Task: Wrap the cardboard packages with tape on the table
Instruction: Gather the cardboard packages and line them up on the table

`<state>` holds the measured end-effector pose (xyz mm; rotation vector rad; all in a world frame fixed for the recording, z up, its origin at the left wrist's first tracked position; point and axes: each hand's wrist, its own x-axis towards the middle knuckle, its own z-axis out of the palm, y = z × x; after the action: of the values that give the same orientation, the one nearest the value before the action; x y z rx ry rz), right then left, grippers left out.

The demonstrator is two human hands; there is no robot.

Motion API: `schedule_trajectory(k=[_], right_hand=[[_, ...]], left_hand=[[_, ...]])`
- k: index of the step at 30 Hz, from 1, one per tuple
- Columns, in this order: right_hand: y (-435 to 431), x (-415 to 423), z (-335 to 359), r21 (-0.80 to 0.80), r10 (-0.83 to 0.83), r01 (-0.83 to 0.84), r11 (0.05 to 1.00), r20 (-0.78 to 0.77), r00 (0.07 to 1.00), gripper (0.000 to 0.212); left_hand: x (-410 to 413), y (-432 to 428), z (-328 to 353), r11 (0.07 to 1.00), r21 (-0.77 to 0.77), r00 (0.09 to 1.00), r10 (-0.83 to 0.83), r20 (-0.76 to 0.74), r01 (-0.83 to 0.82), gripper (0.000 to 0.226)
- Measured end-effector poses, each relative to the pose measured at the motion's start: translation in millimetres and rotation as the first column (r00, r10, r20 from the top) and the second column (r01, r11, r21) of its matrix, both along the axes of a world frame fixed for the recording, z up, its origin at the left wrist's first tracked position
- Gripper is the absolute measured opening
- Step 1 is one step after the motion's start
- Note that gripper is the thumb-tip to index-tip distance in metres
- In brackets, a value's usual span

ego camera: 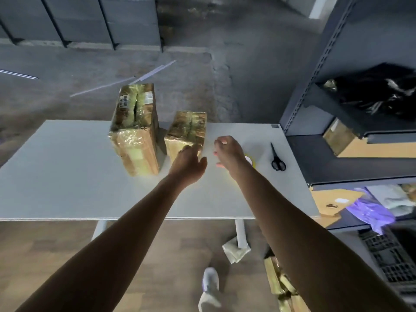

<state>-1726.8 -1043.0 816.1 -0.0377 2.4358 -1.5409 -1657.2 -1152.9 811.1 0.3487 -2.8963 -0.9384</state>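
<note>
Two cardboard packages wrapped in shiny clear tape stand upright on the white table [67,176]. The taller package [135,129] is on the left, the shorter package [186,129] just to its right. My left hand [190,163] reaches to the front right corner of the shorter package, fingers loosely bent and touching it. My right hand [227,152] hovers beside that package with fingers loosely curled and nothing visible in them. A roll of tape [251,161] lies on the table, mostly hidden behind my right wrist.
Black scissors [277,159] lie on the table at the right. A grey metal shelf unit [337,109] with bags and cardboard stands close to the table's right edge. More wrapped packages [279,282] lie on the floor below.
</note>
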Motion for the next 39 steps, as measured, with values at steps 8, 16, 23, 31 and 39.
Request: schedule_trajectory(k=[8,16,23,31,39], right_hand=[[71,119,-2,-0.176,-0.133,0.162,0.971,0.169,0.977,0.031],[160,192,-27,-0.138,-0.234,0.256,0.957,0.159,0.959,0.015],[266,247,-84,-0.048,-0.237,0.243,0.969,0.104,0.966,0.029],[417,305,-181,0.035,-0.278,0.276,0.961,0.171,0.945,0.03],[503,320,-310,0.09,-0.337,0.326,0.941,0.183,0.923,0.03]], left_hand=[[86,70,3,0.978,0.204,0.998,-0.027,-0.055,0.038,0.032],[143,157,-18,0.941,0.338,0.999,-0.026,0.036,0.012,0.031],[184,262,-66,0.912,0.41,0.998,-0.019,0.067,-0.01,0.024],[239,415,-152,0.902,0.43,0.977,-0.051,0.208,-0.045,0.02],[239,494,-283,0.893,0.45,0.96,-0.122,0.25,-0.004,0.023]])
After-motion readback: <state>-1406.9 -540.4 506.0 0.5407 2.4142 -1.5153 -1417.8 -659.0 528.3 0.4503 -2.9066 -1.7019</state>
